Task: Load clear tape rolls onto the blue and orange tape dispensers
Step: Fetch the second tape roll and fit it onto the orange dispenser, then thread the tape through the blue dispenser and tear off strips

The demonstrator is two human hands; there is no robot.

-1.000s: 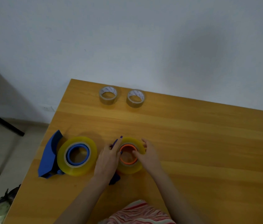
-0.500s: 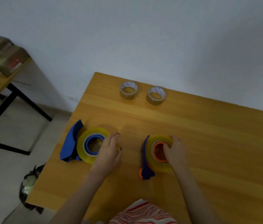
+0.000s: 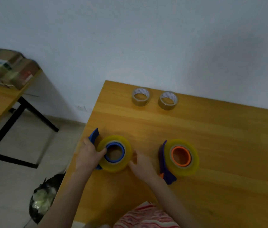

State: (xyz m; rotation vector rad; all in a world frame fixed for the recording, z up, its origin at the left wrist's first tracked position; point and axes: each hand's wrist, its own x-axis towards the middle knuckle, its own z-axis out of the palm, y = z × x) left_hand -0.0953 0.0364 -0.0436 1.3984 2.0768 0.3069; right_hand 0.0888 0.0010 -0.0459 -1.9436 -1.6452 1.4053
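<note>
The tape roll [image 3: 113, 167] sits on the blue dispenser [image 3: 94, 134]. The left hand [image 3: 88, 156] clasps the dispenser, likely to steady it. The right hand [image 3: 142, 164] is beside the roll, grip unclear.

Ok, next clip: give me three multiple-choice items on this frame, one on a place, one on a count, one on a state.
1. Where are the two small rolls?
A) at the table's far edge
B) on the floor
C) in a box

2. How many tape rolls are on the table?
A) two
B) four
C) six

3. What are the left hand and right hand at?
A) the orange one
B) the blue dispenser
C) neither

Key:
1A, they sit side by side near the wall.
2B, there are two small rolls plus two big rolls.
3B, the left hand grips it and the right hand is at its roll.
</note>
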